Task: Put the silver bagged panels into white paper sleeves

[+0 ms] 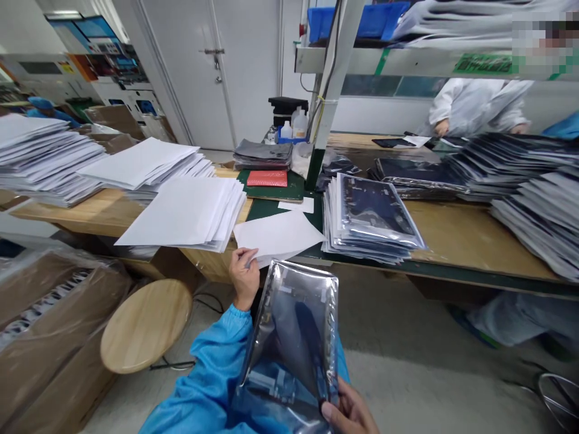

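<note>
Fingers of my left hand (pixel 243 278) close in a light pinch on the lower edge of a loose white paper sheet (pixel 277 236), which lies partly over the edge of the workbench. Fingers of my right hand (pixel 349 415) close on the lower edge of a silver antistatic bag (pixel 289 334), held upright in front of me; its contents, if any, cannot be told. Holding only the margins appears sound: the sheet stays unbuckled and the bag's face uncreased. Below, a round wooden stool (pixel 145 325) stands beside plastic-wrapped cartons (pixel 54 313). Beyond, the wooden workbench (pixel 470 235) carries stacked white paper (pixel 181 211) and a stack of silver bags (pixel 371 220). A red pad (pixel 266 178) lies on a green mat (pixel 271 191). Farthest, a co-worker in a white coverall (pixel 479 108) stands across the bench, hands resting near more bags.
</note>
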A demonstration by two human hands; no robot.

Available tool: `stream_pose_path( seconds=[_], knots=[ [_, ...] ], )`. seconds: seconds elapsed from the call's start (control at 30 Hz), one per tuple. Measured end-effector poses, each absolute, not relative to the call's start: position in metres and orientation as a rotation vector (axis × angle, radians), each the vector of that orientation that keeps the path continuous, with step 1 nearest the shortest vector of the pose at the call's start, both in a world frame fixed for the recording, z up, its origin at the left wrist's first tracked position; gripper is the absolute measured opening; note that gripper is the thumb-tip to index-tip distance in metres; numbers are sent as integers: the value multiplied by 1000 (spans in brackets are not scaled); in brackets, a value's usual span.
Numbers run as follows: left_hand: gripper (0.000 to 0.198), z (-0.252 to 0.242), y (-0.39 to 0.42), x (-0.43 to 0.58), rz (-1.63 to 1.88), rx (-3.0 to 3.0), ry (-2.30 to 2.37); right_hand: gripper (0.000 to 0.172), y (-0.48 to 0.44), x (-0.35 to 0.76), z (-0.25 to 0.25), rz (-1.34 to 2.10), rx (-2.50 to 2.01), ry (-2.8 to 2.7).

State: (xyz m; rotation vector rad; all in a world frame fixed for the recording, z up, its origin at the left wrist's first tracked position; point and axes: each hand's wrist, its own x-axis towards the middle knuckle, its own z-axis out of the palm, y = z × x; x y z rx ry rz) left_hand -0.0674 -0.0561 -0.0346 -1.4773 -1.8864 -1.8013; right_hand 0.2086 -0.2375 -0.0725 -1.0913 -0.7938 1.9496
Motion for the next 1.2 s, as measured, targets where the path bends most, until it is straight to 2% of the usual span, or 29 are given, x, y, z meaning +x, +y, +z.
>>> stream_pose_path(
  seconds=[0.13, 0.37, 0.63, 0.8, 1.0, 1.2],
  knots=[
    [19, -36, -59, -67, -1732, -1494, -1839, 52, -235, 201, -72, 1943, -1065, -812],
    [27, -44, -89, -73, -1666, -1708, -1510, 48, -212, 163, -70, 1899, -897, -764],
    [27, -78, -112, -94, -1803, -1245, -1948, 53, -190, 125, -62, 1769, -915, -748],
    [10, -93, -136, -82, -1747, -1380, -1993, 48, -178, 100, -61, 1652, -955, -650],
    [4, -78, -142, -77, -1555, -1280, -1788, 42, -169, 89, -72, 1645, -956, -573],
    [7, -63, -144, -81, -1532, -1399, -1642, 42, -167, 91, -70, 1636, -1007, -479]
  ],
)
